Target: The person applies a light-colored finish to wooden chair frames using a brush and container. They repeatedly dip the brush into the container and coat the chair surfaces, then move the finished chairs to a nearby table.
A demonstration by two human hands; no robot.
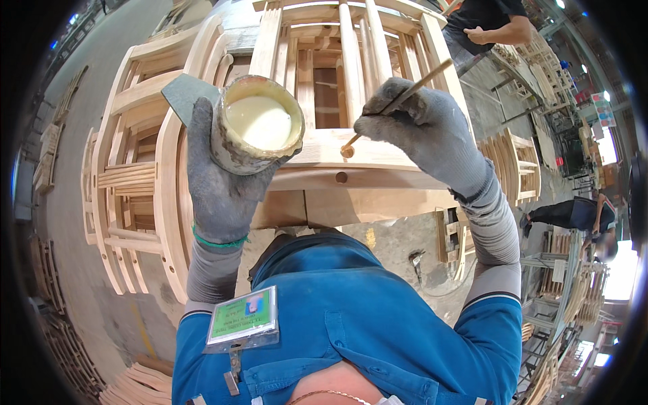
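My left hand (219, 196), in a grey knit glove, grips a crusted round pot (233, 152) with cream-white liquid inside. A flat grey-green plate (189, 98) juts out beside the pot, above my thumb; what holds it there I cannot tell. With its gloved fingers closed, my right hand (428, 125) pinches a thin wooden stick (426, 76). The stick's lower tip reaches a round hole (347, 152) in the top face of a pale wooden rail (391, 154). That rail belongs to a slatted wooden frame in front of me. Another hole (341, 177) shows on its near side.
Curved wooden frames (169, 175) stand stacked on the left. A co-worker's hand (478, 35) shows beyond the frame at upper right, and another person (574, 213) is farther right. More wooden frames (518, 167) stand past my right arm. Curved wooden pieces (138, 386) lie at lower left.
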